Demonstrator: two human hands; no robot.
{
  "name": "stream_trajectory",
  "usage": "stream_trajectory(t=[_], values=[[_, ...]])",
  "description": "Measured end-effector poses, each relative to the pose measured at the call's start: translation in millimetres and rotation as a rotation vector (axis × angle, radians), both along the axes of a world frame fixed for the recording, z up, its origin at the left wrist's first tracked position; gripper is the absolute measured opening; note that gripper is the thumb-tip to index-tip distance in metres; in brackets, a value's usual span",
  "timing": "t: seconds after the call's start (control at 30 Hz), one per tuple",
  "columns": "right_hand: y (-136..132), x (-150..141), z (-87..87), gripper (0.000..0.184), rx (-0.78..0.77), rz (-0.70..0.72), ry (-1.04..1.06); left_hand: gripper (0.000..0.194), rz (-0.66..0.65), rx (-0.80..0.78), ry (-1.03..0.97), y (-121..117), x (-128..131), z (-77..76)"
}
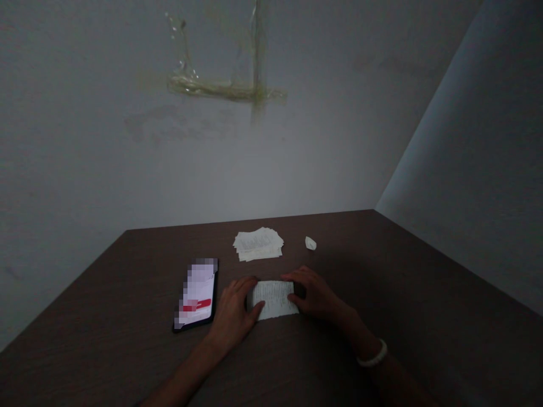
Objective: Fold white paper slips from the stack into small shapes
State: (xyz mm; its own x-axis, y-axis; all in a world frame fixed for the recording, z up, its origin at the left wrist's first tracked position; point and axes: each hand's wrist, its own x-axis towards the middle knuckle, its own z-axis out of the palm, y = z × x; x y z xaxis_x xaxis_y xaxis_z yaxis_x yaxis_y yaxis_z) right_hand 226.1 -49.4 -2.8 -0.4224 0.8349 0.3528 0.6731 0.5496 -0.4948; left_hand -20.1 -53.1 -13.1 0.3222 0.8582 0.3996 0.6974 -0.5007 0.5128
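Note:
A small white slip of paper (275,299) with rows of dark print or writing lies in front of me on the brown table. My left hand (233,308) holds its left side, the thumb on the paper's face and the fingers at the upper left corner. From the other side, my right hand (316,293) grips the right edge, with its thumb on the paper and its fingers curved round the upper right corner. The fingertips are partly hidden, and the writing is too small to read.
Beyond the slip sits a loose pile of printed paper pieces (258,244). A small crumpled white scrap (310,243) lies to its right. Left of my hands is a phone (199,291) with a lit screen. The table (127,316) meets walls at the back and right.

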Motion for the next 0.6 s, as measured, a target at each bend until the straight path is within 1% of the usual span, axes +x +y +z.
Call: stream_trajectory(t=[0.07, 0.2, 0.37, 0.43, 0.53, 0.6], values=[[0.4, 1.0, -2.7, 0.053, -0.008, -0.015, 0.005, 0.042, -0.016, -0.006, -0.014, 0.2, -1.2, -2.0], [1.2, 1.8, -5.0, 0.061, -0.012, -0.056, 0.001, 0.047, -0.050, -0.012, -0.047, -0.7, -2.6, -2.6], [0.9, 0.4, -3.1, 0.059, -0.032, -0.092, 0.017, 0.051, -0.104, 0.026, -0.049, -6.4, -2.1, 2.2], [1.3, 0.2, -2.7, 0.055, -0.034, -0.097, 0.019, 0.046, -0.145, 0.024, -0.042, -9.2, -1.4, 5.7], [2.8, 0.7, -3.1, 0.049, -0.006, -0.087, 0.020, 0.029, -0.223, 0.029, -0.041, -12.1, -0.5, 10.7], [3.9, 1.2, -3.4, 0.045, 0.019, -0.073, 0.006, 0.022, -0.251, 0.035, -0.037, -13.0, 0.0, 12.7]])
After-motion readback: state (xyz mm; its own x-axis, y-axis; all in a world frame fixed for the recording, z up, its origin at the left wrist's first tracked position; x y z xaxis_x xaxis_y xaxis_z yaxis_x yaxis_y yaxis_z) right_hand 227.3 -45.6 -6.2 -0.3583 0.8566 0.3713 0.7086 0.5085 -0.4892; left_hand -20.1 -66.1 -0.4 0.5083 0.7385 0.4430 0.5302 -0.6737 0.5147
